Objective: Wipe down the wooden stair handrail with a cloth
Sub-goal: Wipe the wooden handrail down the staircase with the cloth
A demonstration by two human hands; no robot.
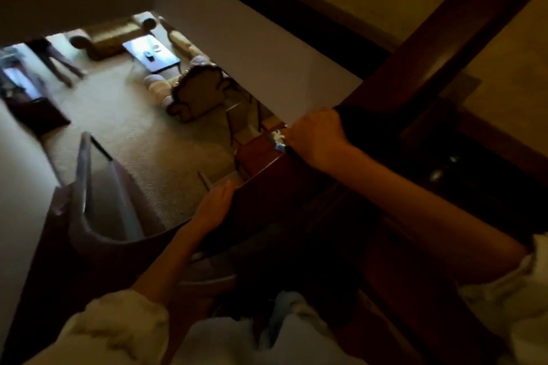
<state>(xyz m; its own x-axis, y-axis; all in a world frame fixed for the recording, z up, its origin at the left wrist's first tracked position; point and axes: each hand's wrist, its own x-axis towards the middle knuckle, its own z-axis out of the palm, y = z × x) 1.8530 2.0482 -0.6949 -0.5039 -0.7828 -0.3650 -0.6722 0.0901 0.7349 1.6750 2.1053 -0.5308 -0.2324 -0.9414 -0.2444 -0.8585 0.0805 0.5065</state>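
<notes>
Dark reddish wood forms the handrail [258, 157], which runs from near left to far right. The right hand [317, 136] sits on top of it, curled tight around a white and blue cloth [278, 139] that peeks out at its left. The left hand [215, 207] lies nearer, with its fingers straight along the rail's edge.
</notes>
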